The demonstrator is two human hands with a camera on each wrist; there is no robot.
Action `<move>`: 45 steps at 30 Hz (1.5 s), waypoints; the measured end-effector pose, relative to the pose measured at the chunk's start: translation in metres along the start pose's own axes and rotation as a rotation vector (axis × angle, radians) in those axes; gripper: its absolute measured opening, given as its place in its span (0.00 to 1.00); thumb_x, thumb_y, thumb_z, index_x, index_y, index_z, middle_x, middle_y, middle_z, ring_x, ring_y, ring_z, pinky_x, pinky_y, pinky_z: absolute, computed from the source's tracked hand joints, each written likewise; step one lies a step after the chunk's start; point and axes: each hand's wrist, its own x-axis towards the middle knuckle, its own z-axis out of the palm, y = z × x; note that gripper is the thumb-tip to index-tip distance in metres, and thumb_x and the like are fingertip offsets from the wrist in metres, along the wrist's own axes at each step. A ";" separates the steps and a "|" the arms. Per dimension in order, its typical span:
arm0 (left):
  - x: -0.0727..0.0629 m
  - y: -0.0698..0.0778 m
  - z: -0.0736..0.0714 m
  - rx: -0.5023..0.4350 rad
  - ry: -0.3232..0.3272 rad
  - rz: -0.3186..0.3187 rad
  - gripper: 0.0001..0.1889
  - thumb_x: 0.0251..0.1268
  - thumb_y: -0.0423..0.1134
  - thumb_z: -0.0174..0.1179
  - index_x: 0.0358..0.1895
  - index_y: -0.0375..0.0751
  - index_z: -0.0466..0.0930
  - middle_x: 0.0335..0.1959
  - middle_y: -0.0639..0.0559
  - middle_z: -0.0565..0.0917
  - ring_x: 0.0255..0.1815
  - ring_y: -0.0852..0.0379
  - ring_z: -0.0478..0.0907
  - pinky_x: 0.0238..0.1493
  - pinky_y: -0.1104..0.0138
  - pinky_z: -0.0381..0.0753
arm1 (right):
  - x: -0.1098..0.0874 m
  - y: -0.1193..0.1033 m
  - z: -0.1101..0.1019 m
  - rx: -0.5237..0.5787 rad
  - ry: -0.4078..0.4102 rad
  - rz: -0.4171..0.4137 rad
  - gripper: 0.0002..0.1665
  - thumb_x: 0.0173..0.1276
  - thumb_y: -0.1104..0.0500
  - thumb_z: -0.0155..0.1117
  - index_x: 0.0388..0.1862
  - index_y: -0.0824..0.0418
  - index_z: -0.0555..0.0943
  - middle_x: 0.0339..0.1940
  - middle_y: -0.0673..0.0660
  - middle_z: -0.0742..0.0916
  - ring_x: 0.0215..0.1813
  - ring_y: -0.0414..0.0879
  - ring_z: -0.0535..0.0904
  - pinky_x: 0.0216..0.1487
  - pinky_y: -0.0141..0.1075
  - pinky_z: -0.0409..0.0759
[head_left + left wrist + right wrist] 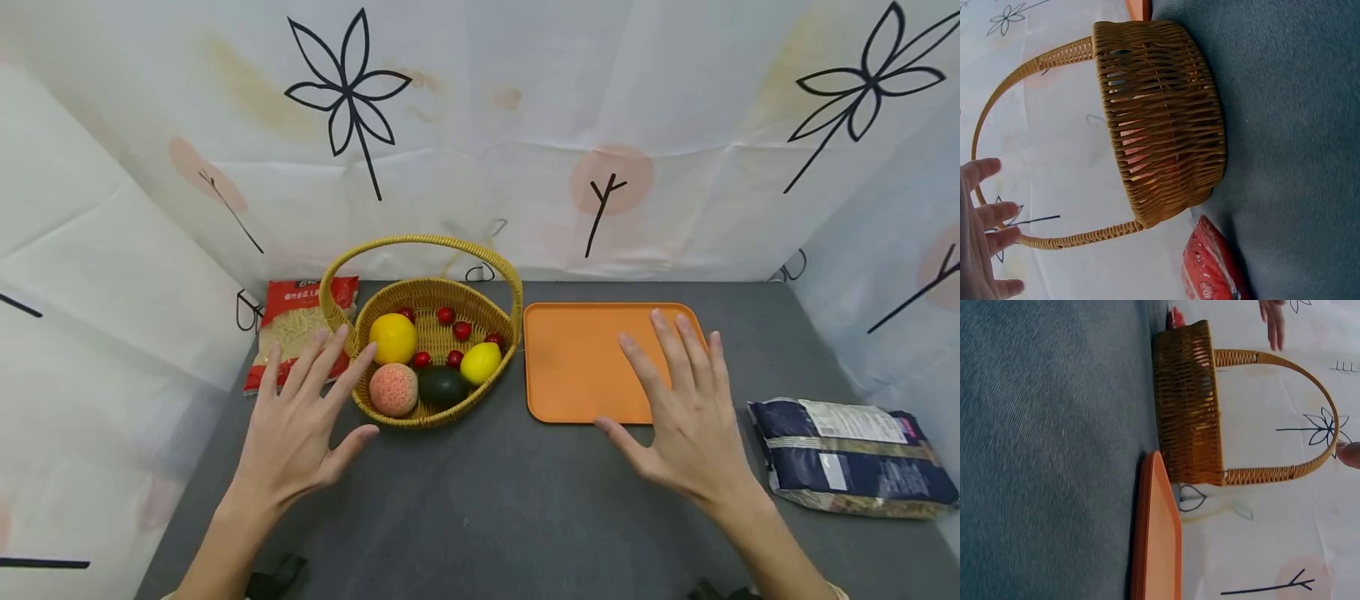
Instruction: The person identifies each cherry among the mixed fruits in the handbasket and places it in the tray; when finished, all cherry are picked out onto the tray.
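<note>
Both hands hover above the table with fingers spread and hold nothing. My left hand (296, 437) is in front of a wicker basket (427, 422) with a tall handle, overlapping its left side in the head view. Inside lie a yellow-orange round fruit (393, 338), a pink peach-like fruit (393, 390), a dark green avocado-like fruit (442, 387), a lemon (481, 363) and several small red fruits (462, 331). My right hand (690, 417) is over the near right part of an orange tray (577, 362). In the left wrist view, fingertips (999, 212) show beside the basket handle (1079, 239).
A red bag of pasta (288, 325) lies behind my left hand, left of the basket. At the right edge of the grey table (510, 517) lies a dark blue and clear packet (855, 458). White printed cloth (480, 108) stands around the back and sides.
</note>
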 end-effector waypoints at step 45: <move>-0.018 0.003 0.047 -0.715 -0.214 -0.734 0.34 0.76 0.47 0.70 0.78 0.41 0.68 0.77 0.38 0.73 0.73 0.33 0.79 0.62 0.41 0.89 | 0.159 -0.096 0.155 1.054 -0.663 0.221 0.22 0.82 0.57 0.65 0.68 0.65 0.78 0.66 0.63 0.86 0.66 0.56 0.83 0.72 0.51 0.83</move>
